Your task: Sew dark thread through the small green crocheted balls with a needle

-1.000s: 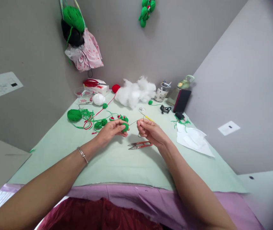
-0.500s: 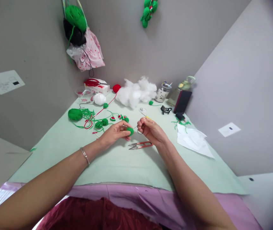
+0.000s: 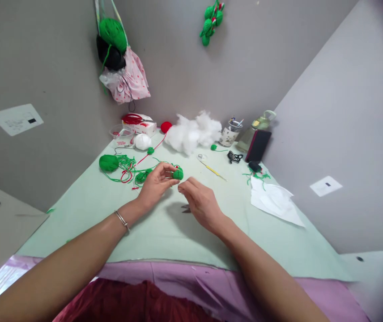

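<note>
My left hand (image 3: 159, 182) pinches a small green crocheted ball (image 3: 178, 174) between thumb and fingers, raised above the table. A thin dark thread (image 3: 178, 182) runs across the ball and down toward my right hand (image 3: 200, 201). That hand is closed, its fingertips pinched just below the ball on the thread; whether a needle is in them too I cannot make out. Beneath my right hand lies a pair of thread snips (image 3: 186, 208), with only the blade tips showing. Behind my left hand, small green crocheted pieces (image 3: 142, 176) are partly hidden.
A yellow-handled crochet hook (image 3: 213, 170) lies beyond my hands. Green yarn (image 3: 108, 163) sits at left. White stuffing (image 3: 191, 133), a pen cup (image 3: 229, 135), a bottle (image 3: 250, 136) and a phone (image 3: 258, 146) stand at the back. White paper (image 3: 274, 201) lies at right.
My right hand has moved left and nearer to me, now covering most of the snips and uncovering the crochet hook. My left hand has lifted the green ball slightly away and turned it.
</note>
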Motion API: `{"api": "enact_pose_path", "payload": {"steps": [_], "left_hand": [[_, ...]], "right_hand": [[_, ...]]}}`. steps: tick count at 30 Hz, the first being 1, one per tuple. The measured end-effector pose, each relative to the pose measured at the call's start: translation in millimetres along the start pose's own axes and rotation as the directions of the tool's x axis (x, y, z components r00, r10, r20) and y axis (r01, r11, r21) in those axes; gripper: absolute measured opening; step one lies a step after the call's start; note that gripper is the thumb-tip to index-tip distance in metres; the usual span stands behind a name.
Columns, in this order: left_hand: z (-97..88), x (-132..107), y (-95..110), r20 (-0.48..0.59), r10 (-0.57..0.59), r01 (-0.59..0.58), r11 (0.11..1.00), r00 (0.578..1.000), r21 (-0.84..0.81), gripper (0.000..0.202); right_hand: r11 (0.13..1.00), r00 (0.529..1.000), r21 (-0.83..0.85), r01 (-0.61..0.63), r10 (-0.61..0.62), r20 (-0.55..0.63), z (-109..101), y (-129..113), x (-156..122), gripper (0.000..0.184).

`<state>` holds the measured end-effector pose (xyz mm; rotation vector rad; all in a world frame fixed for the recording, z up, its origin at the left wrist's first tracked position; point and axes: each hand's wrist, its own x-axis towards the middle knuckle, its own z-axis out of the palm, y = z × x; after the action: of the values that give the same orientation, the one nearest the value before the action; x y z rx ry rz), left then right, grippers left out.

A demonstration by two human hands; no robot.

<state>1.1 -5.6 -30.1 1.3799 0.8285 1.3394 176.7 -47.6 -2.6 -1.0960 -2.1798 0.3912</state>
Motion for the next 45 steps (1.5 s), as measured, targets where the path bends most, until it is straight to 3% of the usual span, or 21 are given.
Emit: {"api": "enact_pose_path", "payload": {"steps": [3, 6, 10, 15, 18, 20, 24, 29, 35, 45], "left_hand": [[-1.8, 1.5, 2.3, -0.008, 0.004, -0.004, 1.000, 1.000, -0.005, 0.036], [-3.2, 2.2, 4.1, -0.007, -0.023, 0.023, 1.000, 1.000, -0.007, 0.032], [-4.9, 2.7, 6.3, -0.030, -0.025, 0.026, 1.000, 0.999, 0.013, 0.032], [-5.3, 4.0, 7.6, -0.066, 0.026, -0.024, 0.999, 0.997, 0.030, 0.034], [-5.1, 4.0, 5.7, -0.094, 0.044, -0.042, 0.999, 0.995, 0.029, 0.042], [-5.3, 3.6, 4.0, -0.099, 0.063, -0.059, 0.997, 0.993, 0.041, 0.044], [-7.3, 4.1, 3.8, -0.102, 0.085, -0.077, 0.994, 0.991, 0.075, 0.037], [-10.9, 8.4, 8.4, -0.156, 0.031, -0.033, 0.999, 0.987, -0.011, 0.034], [-10.1, 7.9, 11.8, -0.073, -0.059, 0.052, 0.995, 0.996, -0.089, 0.033], [-3.4, 1.9, 13.2, 0.013, -0.086, 0.087, 0.991, 0.996, -0.101, 0.037]], "right_hand": [[0.997, 0.987, 0.001, -0.081, 0.080, 0.139, 1.5, 2.8, -0.8, 0.022], [0.945, 0.964, 0.226, -0.237, 0.200, 0.175, -0.4, 2.1, 2.4, 0.024], [0.689, 0.922, 0.617, -0.380, 0.336, 0.193, -6.3, 5.4, 9.2, 0.033], [0.320, 0.827, 0.834, -0.450, 0.502, 0.253, -12.2, 24.4, 15.4, 0.036], [0.192, 0.786, 0.877, -0.440, 0.555, 0.272, -12.5, 31.1, 17.4, 0.035], [0.166, 0.793, 0.886, -0.432, 0.538, 0.286, -12.0, 30.2, 17.7, 0.032], [0.219, 0.840, 0.861, -0.459, 0.423, 0.340, -10.1, 22.6, 15.9, 0.029], [0.347, 0.841, 0.793, -0.500, 0.412, 0.350, -8.0, 21.6, 13.2, 0.030], [0.647, 0.906, 0.664, -0.374, 0.407, 0.114, -9.4, 16.4, 12.2, 0.025], [0.713, 0.916, 0.612, -0.343, 0.399, 0.048, -5.3, 0.2, 9.9, 0.023]]}}
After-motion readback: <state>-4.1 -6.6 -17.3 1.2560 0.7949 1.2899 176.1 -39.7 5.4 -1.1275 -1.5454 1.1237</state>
